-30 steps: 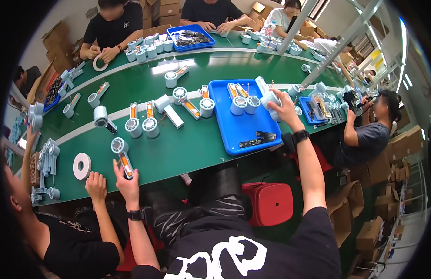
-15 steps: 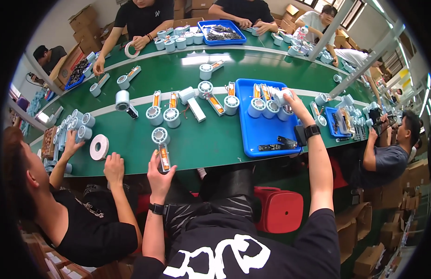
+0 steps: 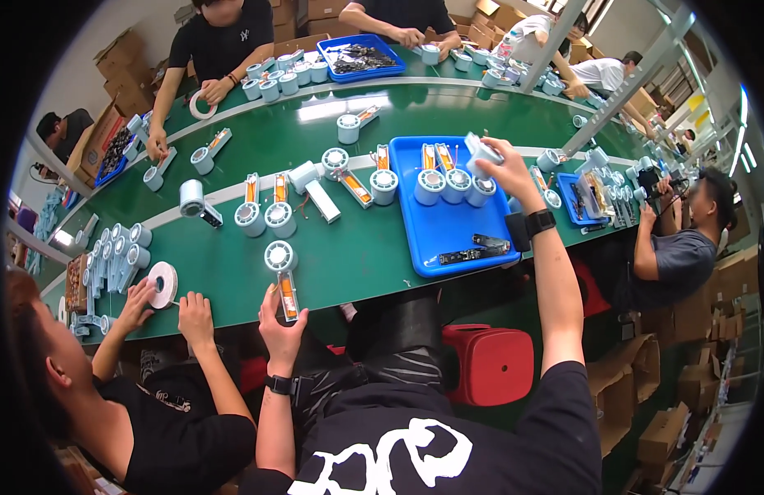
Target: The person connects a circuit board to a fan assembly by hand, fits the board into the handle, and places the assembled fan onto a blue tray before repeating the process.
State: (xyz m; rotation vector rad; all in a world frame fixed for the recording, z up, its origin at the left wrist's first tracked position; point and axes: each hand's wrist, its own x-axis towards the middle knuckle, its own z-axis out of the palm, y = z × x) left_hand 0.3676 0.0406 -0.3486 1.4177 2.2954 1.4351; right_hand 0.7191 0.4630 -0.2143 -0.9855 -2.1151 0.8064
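Moved since the earlier frame: one open-handled fan (image 3: 280,256), carried to the right along the near side of the green table (image 3: 361,285), and a co-worker's hand (image 3: 138,305), shifted from the pile of fans (image 3: 118,252) to the white roll of tape (image 3: 170,289). Left hand (image 3: 281,336), partly open, has thumb and fingers on either side of the handle of the open-handled fan; the round head points away from the person, the handle toward the table's near edge, and orange shows inside the handle. Right hand (image 3: 514,173), fingers curled, grips a second, tilted fan (image 3: 484,162) over the far right corner of the blue tray (image 3: 427,235); the tilted fan is blurred, and whether it touches the tray cannot be told. Three fans (image 3: 456,184) stand side by side in the far part of the tray, with dark circuit boards (image 3: 474,250) near its front rim. Beyond the left hand, a pair of fans (image 3: 279,219) lies with handles pointing to the far side. A red stool (image 3: 493,367) stands below the table, to the person's right.
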